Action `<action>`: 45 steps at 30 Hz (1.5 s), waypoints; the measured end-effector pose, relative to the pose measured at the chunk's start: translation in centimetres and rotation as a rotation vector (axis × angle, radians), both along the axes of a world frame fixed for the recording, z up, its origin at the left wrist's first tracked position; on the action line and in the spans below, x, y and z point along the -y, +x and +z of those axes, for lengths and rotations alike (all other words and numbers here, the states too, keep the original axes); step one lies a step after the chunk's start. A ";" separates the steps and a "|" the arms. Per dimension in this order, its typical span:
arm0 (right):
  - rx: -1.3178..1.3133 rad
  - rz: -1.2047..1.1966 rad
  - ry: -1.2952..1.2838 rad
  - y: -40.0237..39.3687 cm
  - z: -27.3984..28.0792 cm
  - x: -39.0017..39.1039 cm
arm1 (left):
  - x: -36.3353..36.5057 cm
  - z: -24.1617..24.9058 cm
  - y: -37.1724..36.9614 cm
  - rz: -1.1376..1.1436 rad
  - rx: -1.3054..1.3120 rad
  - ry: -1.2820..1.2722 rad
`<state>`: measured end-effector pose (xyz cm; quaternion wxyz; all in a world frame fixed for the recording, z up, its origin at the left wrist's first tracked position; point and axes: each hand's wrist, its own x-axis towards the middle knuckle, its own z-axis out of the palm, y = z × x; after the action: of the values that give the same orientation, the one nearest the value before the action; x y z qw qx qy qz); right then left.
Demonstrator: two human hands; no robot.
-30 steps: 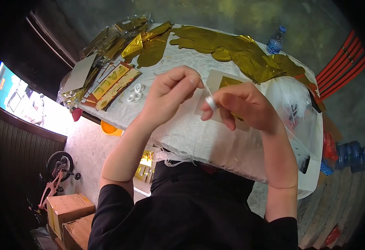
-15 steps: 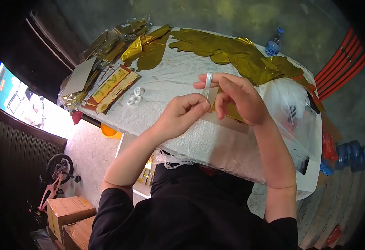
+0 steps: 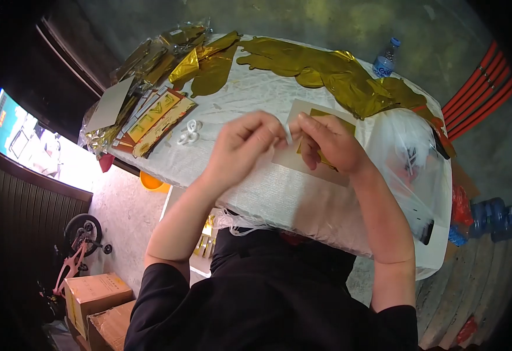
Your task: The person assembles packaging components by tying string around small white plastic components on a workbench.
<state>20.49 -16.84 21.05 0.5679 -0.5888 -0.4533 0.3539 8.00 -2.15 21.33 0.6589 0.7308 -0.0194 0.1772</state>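
Note:
My left hand [image 3: 241, 146] is closed in a pinch above the white-covered table [image 3: 256, 196], its fingertips slightly blurred. Facing it, my right hand [image 3: 335, 143] is curled, with thumb and fingers brought together. A short bit of white string [image 3: 289, 139] shows between the two sets of fingertips; the rest of it is hidden by the fingers. Beneath my right hand lies a pale card [image 3: 294, 162] with a flat gold foil piece [image 3: 345, 124] on it. Several small white string coils [image 3: 190, 132] rest on the table left of my left hand.
Gold foil balloons [image 3: 320, 70] spread along the far edge, near a water bottle [image 3: 385, 58]. Printed cards [image 3: 159, 123] and plastic-wrapped packs [image 3: 145, 61] lie at left. A clear plastic bag [image 3: 402, 152] sits at right. Cardboard boxes [image 3: 98, 295] stand on the floor.
The string that was looped round my right hand's raised fingers has come off them. Those fingers have curled down, and my left hand has moved slightly left and up.

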 end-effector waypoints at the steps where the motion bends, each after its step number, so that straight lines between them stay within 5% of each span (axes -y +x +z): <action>1: -0.032 0.075 -0.089 0.1 0.1 0.0 | -1.2 -0.3 0.2 0.014 -0.030 -0.030; 5: -0.308 0.133 0.092 -0.8 0.8 -0.2 | -0.8 -2.1 0.6 0.002 -0.174 -0.025; 7: -0.203 -0.080 0.139 -1.3 0.9 -0.6 | -0.1 -2.4 0.2 -0.041 -0.161 0.059; 17: 0.069 0.007 -0.096 -0.9 -0.4 -0.5 | -1.3 -1.4 0.4 0.078 -0.029 0.305; 25: -0.323 0.067 0.174 -1.0 -0.8 -0.8 | -1.0 -3.7 0.9 -0.167 -0.119 -0.278; 31: -0.093 -0.078 0.127 -1.1 -1.1 -1.2 | -0.3 -3.7 0.9 -0.091 -0.162 -0.141; 41: -0.203 -0.072 0.025 -0.7 -1.8 -1.2 | -2.1 -2.6 0.8 0.186 0.033 0.032; 45: -0.250 0.000 -0.004 -0.7 -2.1 -1.3 | -2.0 -2.9 1.1 0.011 0.007 -0.050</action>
<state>19.76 -15.54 18.92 0.6187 -0.5411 -0.3783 0.4257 9.06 -0.11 18.40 0.6757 0.7137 -0.0132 0.1840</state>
